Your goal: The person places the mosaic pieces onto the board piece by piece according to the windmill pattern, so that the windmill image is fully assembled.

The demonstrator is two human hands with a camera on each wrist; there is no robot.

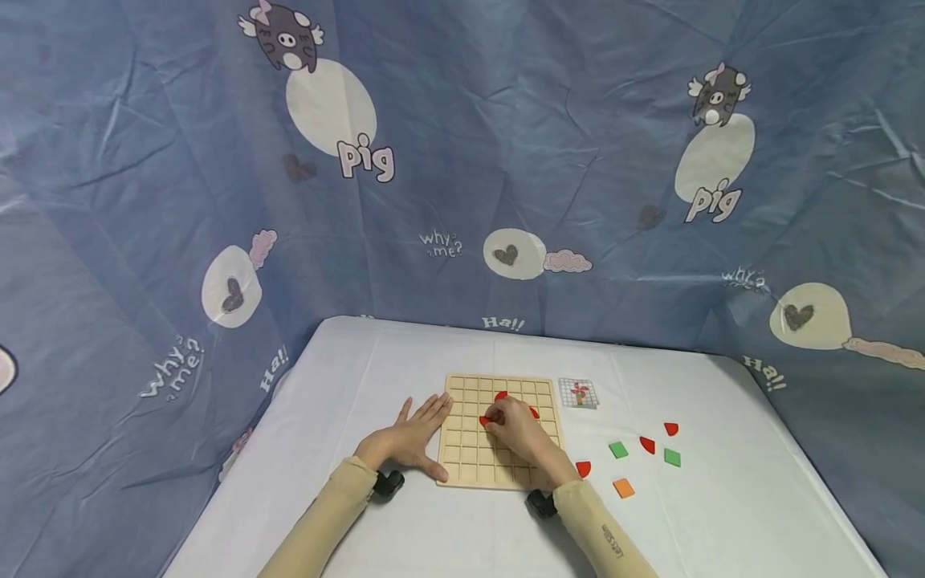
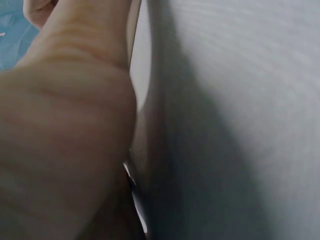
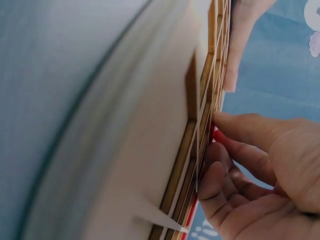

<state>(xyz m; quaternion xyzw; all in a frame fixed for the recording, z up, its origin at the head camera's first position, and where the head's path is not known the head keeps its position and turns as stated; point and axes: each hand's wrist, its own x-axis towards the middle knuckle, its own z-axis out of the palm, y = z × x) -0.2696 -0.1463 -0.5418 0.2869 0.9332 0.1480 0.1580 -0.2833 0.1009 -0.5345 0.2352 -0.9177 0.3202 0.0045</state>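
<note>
A wooden grid board (image 1: 470, 463) lies on the white table. My left hand (image 1: 408, 440) rests with spread fingers along its left edge, fingertips and thumb touching the frame. Over the middle of the board, my right hand (image 1: 522, 428) pinches a red quarter-circle piece (image 1: 485, 421) between thumb and index finger, down at the grid. In the right wrist view a little red (image 3: 215, 134) shows at those fingertips. Two more red pieces sit on the board, one red piece (image 1: 501, 395) beyond the hand and another red piece (image 1: 534, 412) to its right, partly hidden.
A pattern card (image 1: 579, 393) lies by the board's upper right corner. Loose on the table to the right are red quarter-circles (image 1: 671, 429), green squares (image 1: 618, 449) and an orange square (image 1: 624, 487). A blue printed curtain (image 1: 448, 201) surrounds the table.
</note>
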